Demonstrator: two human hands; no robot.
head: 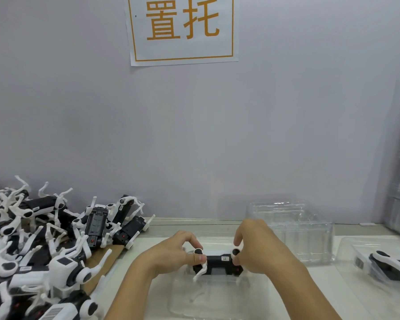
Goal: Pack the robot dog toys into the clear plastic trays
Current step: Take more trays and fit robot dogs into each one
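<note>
Both hands hold one black-and-white robot dog toy (218,264) over a clear plastic tray (217,299): the left hand (178,252) pinches its left end, the right hand (256,248) grips its right end. A pile of robot dog toys (44,245) lies to the left; a stack of empty trays (293,229) stands behind, and a packed tray (379,269) sits at right, under a wall sign (183,28)

Toy pile (44,245) left, tray stack (293,229) right

Black-and-white robot dog toys (44,245), orange-lettered white sign (183,28)
</note>
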